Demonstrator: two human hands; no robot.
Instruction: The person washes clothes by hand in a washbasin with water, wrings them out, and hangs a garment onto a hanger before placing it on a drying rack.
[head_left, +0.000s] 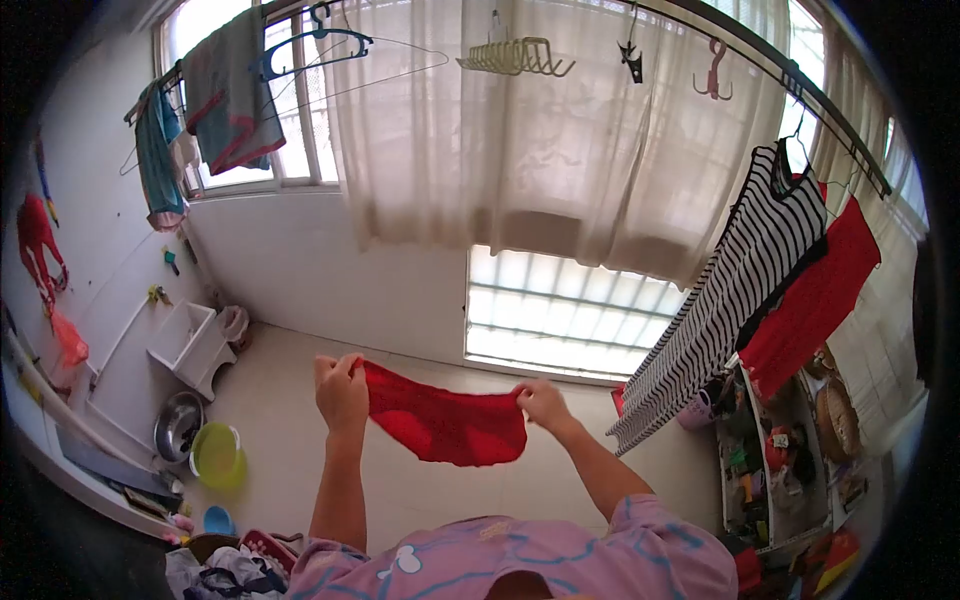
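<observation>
Stretched between my two hands hangs a pair of red underpants (445,415), held in front of me above the floor. My left hand (342,390) is closed on one upper corner, and my right hand (545,405) pinches the opposite corner. The top edge sags slightly between them. Overhead runs a dark clothes rail (740,35). On it are a blue hanger (318,45), a pale multi-hook rack (515,57), a black clip (630,62) and a pink hook (713,72).
To the right hang a striped garment (730,270) and red cloth (815,300), near a cluttered shelf (745,470). Towels (232,100) hang at upper left. A white sink (190,340), metal basin (180,425) and yellow-green basin (217,456) stand left. A laundry heap (235,575) lies lower left.
</observation>
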